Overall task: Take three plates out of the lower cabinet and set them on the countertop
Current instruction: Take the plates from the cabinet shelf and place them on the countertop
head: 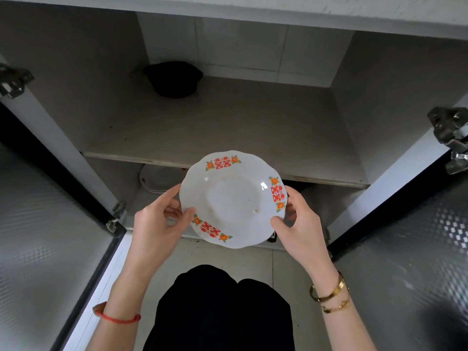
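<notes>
Head view, near to far. A white plate (234, 198) with a scalloped rim and red-and-orange motifs is held level between both hands in front of the open lower cabinet. The left hand (155, 221) grips its left rim, thumb on top and fingers curled beneath; the right hand (300, 224) grips the right rim in the same way. Below lie a pale tiled floor (228, 254) and dark-clothed knees (217, 307). Two cabinet doors (38, 224) stand open at either side. A stack of plates (158, 179) rests on the bottom level, under the shelf (222, 127). At the shelf's back sits a dark pot (173, 78).
</notes>
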The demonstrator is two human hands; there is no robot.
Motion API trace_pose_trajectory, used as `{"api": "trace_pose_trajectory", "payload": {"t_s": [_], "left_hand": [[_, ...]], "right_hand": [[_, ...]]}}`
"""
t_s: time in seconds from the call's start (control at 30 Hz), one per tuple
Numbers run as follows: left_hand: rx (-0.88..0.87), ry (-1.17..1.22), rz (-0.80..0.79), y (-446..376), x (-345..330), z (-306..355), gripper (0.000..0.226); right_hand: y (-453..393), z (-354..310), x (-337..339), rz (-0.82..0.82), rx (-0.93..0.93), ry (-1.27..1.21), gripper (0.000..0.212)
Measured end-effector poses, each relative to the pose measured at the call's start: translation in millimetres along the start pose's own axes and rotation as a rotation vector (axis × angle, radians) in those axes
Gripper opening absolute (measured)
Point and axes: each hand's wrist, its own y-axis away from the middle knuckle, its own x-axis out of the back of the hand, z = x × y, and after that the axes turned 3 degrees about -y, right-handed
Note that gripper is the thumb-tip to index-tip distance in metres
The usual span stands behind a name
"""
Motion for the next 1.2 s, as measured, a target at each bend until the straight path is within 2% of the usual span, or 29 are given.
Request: {"api": "trace_pose_trajectory", "payload": {"t_s": [0.23,0.43,0.77,1.03,1.2], "left_hand": [[0.016,0.025,0.012,-8.2,6.3,1.0,0.051],[0.090,-0.013,-0.050,-6.9,41.1,34.1,0.055],[0.201,-0.054,-0.119,20.8,136.5,142.1,0.061],[0.251,-0.034,-0.151,41.8,217.3,247.9,0.061],[0.219,-0.015,-0.157,39.5,255.8,310.3,0.061]], "right_hand": [[-11.7,-6.9,-3.1,-0.010,-0.040,-0.009,0.060],[-6.3,-52.5,12.0,-0.089,-0.147,-0.021,0.062],[32.8,-175.4,72.5,-0.170,-0.267,-0.032,0.063],[62.8,-288.2,137.0,-0.213,-0.268,-0.033,0.060],[69.8,-351.3,177.7,-0.183,-0.232,-0.013,0.058]]}}
